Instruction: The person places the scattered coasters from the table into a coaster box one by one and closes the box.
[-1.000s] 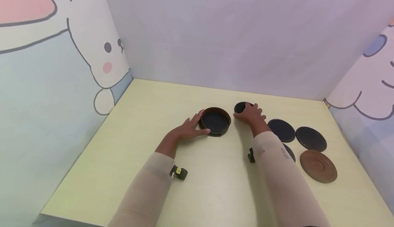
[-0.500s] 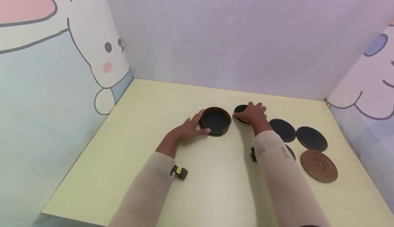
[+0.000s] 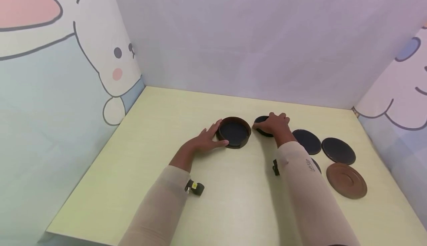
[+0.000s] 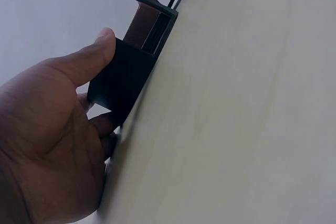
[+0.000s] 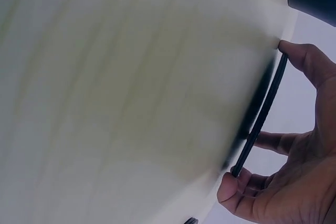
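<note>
A round dark holder (image 3: 234, 133) with a brown inner wall stands on the table, a black disc lying inside. My left hand (image 3: 203, 141) grips its left side between thumb and fingers; in the left wrist view the hand (image 4: 58, 129) spans the black outer wall (image 4: 123, 74). Right of the holder, my right hand (image 3: 274, 124) holds a black disc (image 3: 261, 119) by its edges. The right wrist view shows this thin disc (image 5: 262, 114) tilted just off the surface, between the thumb and fingers of the hand (image 5: 302, 166).
On the right of the table (image 3: 230, 209) lie black discs (image 3: 306, 141), (image 3: 338, 150), another partly under the right sleeve, and a brown round lid (image 3: 346, 180). Walls stand behind and on both sides.
My right hand and its black disc have shifted slightly toward the table's front. The left hand and the holder have stayed in place.
</note>
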The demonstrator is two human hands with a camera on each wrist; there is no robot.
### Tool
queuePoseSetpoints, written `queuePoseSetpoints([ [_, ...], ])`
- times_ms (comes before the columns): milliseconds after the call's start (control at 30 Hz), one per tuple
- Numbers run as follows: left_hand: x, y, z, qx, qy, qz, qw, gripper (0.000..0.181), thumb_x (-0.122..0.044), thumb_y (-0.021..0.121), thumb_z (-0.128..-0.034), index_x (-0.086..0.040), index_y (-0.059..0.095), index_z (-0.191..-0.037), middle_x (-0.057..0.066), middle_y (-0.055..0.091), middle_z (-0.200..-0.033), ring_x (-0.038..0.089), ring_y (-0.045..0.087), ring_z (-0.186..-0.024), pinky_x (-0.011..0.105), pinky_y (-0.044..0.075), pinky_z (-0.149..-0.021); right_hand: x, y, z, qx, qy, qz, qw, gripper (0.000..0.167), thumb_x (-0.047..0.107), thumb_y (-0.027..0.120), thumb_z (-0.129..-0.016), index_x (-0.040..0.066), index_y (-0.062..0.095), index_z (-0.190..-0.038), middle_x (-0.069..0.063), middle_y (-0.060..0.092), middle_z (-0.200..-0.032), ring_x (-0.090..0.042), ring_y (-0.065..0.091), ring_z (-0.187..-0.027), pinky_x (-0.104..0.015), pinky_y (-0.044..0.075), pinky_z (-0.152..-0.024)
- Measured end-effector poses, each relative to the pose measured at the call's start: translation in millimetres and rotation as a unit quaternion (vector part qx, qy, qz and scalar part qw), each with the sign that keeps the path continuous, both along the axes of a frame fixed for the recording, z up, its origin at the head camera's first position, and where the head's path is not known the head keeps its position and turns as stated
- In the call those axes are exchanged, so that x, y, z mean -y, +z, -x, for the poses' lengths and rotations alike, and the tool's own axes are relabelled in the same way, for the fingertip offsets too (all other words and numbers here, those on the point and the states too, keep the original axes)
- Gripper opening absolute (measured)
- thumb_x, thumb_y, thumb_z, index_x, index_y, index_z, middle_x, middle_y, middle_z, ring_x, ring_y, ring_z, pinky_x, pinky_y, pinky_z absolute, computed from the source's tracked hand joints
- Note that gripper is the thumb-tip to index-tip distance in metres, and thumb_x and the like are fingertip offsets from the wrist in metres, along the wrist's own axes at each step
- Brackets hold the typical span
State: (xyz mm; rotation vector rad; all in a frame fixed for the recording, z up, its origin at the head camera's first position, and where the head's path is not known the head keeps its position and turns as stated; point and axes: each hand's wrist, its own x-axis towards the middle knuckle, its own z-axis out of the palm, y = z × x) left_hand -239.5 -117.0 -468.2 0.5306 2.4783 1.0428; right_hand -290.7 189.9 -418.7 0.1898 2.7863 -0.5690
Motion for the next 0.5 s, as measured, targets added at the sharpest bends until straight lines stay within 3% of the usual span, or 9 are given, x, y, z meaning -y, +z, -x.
queuePoseSetpoints([
  [300, 0.0, -0.5, 0.5, 0.000, -0.001, 0.002, 1.0000, 0.104, -0.057, 0.063, -0.1055, -0.024, -0.004, -0.178, 0.003, 0.000, -0.187, 0.027, -0.003, -0.174, 0.055, -0.004, -0.141, -0.3, -3.7, 1.5, -0.040, -0.014, -0.005, 0.9991, 0.104, 0.060, 0.069, -0.092, -0.006, 0.032, -0.163, -0.044, 0.022, -0.158, -0.059, 0.022, -0.150, -0.072, 0.046, -0.112],
  [500, 0.2, 1.2, -0.5, 0.001, 0.000, -0.002, 1.0000, 0.104, -0.058, 0.063, -0.1055, -0.025, -0.003, -0.178, 0.003, 0.000, -0.187, 0.028, -0.003, -0.174, 0.056, -0.004, -0.141, -0.1, 3.5, 2.8, -0.056, -0.013, 0.003, 0.9983, 0.105, 0.061, 0.069, -0.092, -0.004, 0.030, -0.165, -0.042, 0.021, -0.159, -0.058, 0.022, -0.151, -0.073, 0.046, -0.110],
])
